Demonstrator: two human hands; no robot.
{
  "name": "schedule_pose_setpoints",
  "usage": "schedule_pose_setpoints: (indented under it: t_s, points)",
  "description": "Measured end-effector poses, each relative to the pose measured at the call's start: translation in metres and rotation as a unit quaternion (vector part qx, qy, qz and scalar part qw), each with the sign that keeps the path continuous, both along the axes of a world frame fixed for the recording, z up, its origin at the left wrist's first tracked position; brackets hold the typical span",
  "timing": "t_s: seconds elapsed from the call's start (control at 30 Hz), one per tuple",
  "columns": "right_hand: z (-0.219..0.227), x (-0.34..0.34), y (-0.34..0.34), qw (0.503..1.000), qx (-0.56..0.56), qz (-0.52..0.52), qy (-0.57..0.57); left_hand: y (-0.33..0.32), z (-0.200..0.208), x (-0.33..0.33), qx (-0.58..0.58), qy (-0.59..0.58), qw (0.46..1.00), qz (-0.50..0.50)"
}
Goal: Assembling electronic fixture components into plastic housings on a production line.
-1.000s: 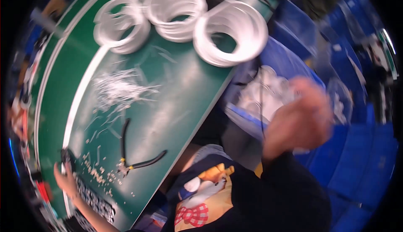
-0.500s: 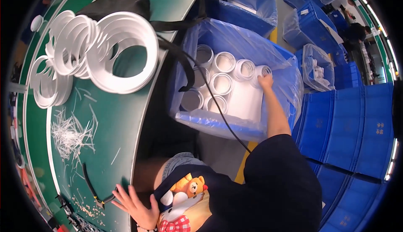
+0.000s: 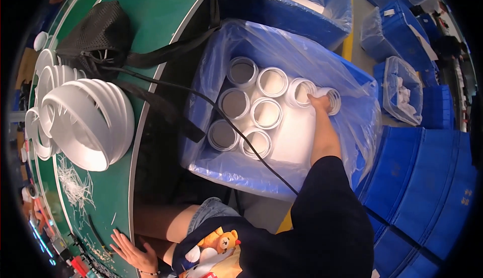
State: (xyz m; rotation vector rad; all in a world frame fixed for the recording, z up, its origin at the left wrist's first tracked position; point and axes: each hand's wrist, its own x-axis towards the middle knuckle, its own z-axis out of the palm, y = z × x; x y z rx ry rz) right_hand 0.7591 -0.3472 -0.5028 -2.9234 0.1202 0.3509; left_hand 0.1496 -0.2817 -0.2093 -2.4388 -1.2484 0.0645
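My right hand [image 3: 323, 102] is closed around the near side of a stack of white plastic rings [image 3: 336, 96] at the right end of a lined blue bin [image 3: 236, 170]. Several similar white ring stacks [image 3: 272, 81] stand upright to its left on a white sheet [image 3: 293, 134]. At the lower left, my left hand [image 3: 132, 254] rests at the table's edge with its fingers spread and nothing in them. Near its fingertips lies a tool with a black curved handle [image 3: 93, 232], partly hidden.
Large white rings [image 3: 93, 119] lean in a row on the green table [image 3: 114, 190], beside white plastic scraps [image 3: 75, 187] and a black mesh bag [image 3: 98, 36]. A black cable [image 3: 221, 111] crosses over the bin. Blue crates [image 3: 397, 167] are stacked at right.
The view has shifted, so the table sits farther left and the large rings look tilted. My right hand stays on the same ring stack; my left hand remains spread at the table edge.
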Motion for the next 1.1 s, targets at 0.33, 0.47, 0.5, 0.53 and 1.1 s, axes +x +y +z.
schedule_pose_setpoints:
  t_s: [0.33, 0.47, 0.5, 0.53, 1.1]
  points:
    - [-0.031, 0.027, 0.019, 0.999, -0.035, 0.003, -0.011, 0.003, 0.005, 0.013, -0.010, 0.007, 1.000, 0.014]
    - [-0.118, 0.047, 0.038, 0.980, -0.127, 0.154, -0.014, 0.005, -0.005, 0.002, -0.039, -0.033, 0.999, 0.019]
    - [-0.131, 0.027, 0.081, 0.973, -0.113, 0.199, -0.006, 0.010, -0.009, 0.003, -0.045, -0.054, 0.997, 0.008]
    - [-0.142, -0.001, 0.126, 0.964, -0.097, 0.246, 0.003, 0.013, -0.010, 0.007, -0.037, -0.055, 0.998, -0.004]
    - [-0.077, -0.479, 0.452, 0.694, 0.023, 0.719, 0.026, 0.001, 0.007, 0.017, 0.014, -0.056, 0.998, 0.034]
